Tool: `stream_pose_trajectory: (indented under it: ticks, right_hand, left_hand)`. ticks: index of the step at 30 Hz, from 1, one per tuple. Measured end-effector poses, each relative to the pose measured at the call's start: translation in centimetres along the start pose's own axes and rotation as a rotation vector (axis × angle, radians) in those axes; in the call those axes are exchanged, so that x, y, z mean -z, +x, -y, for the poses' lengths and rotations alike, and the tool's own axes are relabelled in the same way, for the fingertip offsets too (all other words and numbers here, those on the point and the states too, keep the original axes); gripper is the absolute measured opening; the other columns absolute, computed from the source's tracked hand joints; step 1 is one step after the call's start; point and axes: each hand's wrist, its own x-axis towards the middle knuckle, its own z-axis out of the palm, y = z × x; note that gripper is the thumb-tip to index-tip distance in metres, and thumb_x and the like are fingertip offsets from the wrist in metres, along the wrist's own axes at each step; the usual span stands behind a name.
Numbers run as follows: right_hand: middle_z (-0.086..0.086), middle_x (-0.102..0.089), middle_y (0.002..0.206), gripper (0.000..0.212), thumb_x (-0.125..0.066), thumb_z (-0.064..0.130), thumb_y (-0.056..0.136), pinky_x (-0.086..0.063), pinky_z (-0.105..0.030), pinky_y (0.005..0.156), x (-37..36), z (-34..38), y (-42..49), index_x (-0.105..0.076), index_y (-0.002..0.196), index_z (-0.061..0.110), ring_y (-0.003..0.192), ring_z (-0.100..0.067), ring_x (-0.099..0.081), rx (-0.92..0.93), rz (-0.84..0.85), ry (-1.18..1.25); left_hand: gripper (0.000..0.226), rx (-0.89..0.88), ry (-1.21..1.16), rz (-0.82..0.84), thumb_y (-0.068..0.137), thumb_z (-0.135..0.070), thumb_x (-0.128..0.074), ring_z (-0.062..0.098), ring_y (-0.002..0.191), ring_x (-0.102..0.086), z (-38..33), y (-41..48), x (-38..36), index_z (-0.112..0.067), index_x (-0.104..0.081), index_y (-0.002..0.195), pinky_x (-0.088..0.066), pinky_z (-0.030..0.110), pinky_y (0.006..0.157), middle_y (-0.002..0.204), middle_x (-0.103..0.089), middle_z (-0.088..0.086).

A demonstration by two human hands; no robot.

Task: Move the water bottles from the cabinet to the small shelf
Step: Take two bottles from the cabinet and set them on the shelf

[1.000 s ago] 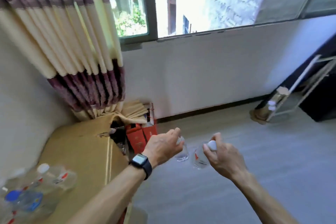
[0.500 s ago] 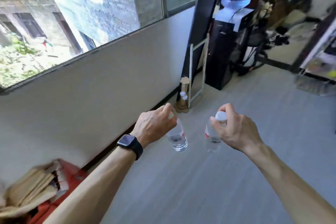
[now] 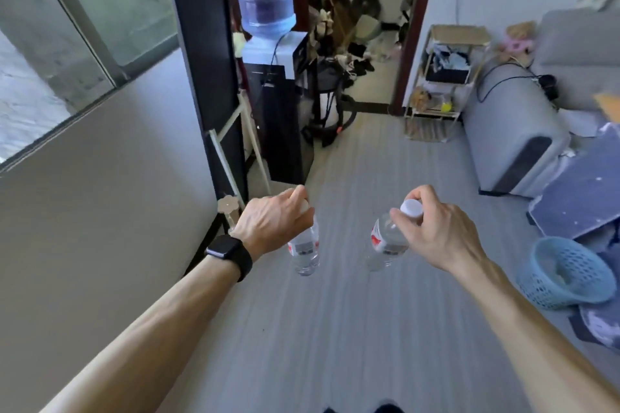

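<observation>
My left hand (image 3: 273, 223), with a black watch on the wrist, grips a clear water bottle (image 3: 304, 250) by its neck; the bottle hangs below the fingers over the floor. My right hand (image 3: 436, 231) holds a second clear water bottle (image 3: 385, 243) by its white cap, tilted a little to the left. Both bottles carry red and white labels. A small shelf (image 3: 448, 84) with a light frame and wooden top stands far ahead on the right, beside a doorway, with items on its levels. The cabinet is out of view.
A water dispenser (image 3: 268, 43) with a blue jug stands ahead on the left against a dark pillar. A grey sofa (image 3: 510, 131) and a blue basket (image 3: 563, 275) lie on the right. Grey floor stretches between them toward the doorway.
The view has swung right, from the curtain corner and window wall to the room with the dispenser and shelf. Both hands keep their bottles held out in front.
</observation>
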Motion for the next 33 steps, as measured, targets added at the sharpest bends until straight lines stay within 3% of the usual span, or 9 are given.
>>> stream_pose_trajectory:
  ticks: [3,6,13,17,24,33]
  right_hand:
    - [0.003,-0.063,0.073,0.031,-0.057,0.052,0.087,-0.038,-0.034,0.061,0.0,-1.8,4.7,-0.041,0.094,0.027,0.072,-0.031,-0.053,-0.084,-0.055,0.025]
    - [0.003,-0.063,0.076,0.029,-0.059,0.051,0.086,-0.037,-0.033,0.062,-0.4,-4.1,9.7,-0.043,0.092,0.028,0.073,-0.03,-0.053,-0.149,-0.069,0.032]
    - [0.004,-0.064,0.077,0.028,-0.063,0.047,0.084,-0.041,-0.034,0.064,0.3,-11.9,24.2,-0.046,0.092,0.026,0.075,-0.029,-0.055,-0.233,-0.09,0.076]
    - [0.004,-0.062,0.074,0.028,-0.064,0.045,0.085,-0.036,-0.034,0.062,2.4,-15.7,32.9,-0.045,0.093,0.025,0.072,-0.029,-0.05,-0.234,-0.13,0.078]
    - [0.0,-0.057,0.077,0.029,-0.065,0.042,0.086,-0.034,-0.035,0.066,4.4,-22.2,45.8,-0.048,0.097,0.021,0.087,-0.039,-0.058,-0.288,-0.174,0.072]
    - [-0.009,-0.07,0.09,0.032,-0.062,0.049,0.085,-0.049,-0.04,0.072,3.0,-31.2,62.9,-0.05,0.095,0.022,0.089,-0.038,-0.06,-0.445,-0.054,-0.048]
  left_hand:
    - [0.026,-0.09,0.01,-0.003,0.098,-0.047,-0.035,0.029,0.068,-0.058,0.3,7.3,-0.8,-0.022,-0.04,0.102,-0.04,0.035,0.053,0.093,-0.058,-0.005]
    - [0.028,-0.098,0.017,0.02,0.097,-0.049,-0.035,0.026,0.066,-0.054,0.6,14.3,-2.2,-0.023,-0.041,0.105,-0.039,0.033,0.054,0.102,-0.062,-0.006]
    - [0.028,-0.108,0.004,0.109,0.096,-0.052,-0.035,0.027,0.076,-0.061,-1.0,31.3,-5.0,-0.025,-0.039,0.104,-0.047,0.035,0.062,0.099,-0.065,-0.006]
    - [0.025,-0.126,0.012,0.094,0.096,-0.051,-0.035,0.026,0.072,-0.058,-2.5,41.2,-5.6,-0.026,-0.036,0.099,-0.04,0.033,0.057,0.098,-0.064,-0.007]
    - [0.024,-0.132,0.001,0.1,0.098,-0.049,-0.035,0.023,0.068,-0.056,-4.2,56.2,-6.6,-0.026,-0.04,0.102,-0.043,0.033,0.058,0.095,-0.062,-0.009]
    - [0.031,-0.266,0.027,0.161,0.098,-0.051,-0.035,0.028,0.084,-0.065,-5.6,78.3,-13.6,-0.024,-0.043,0.111,-0.048,0.034,0.064,0.106,-0.068,-0.003]
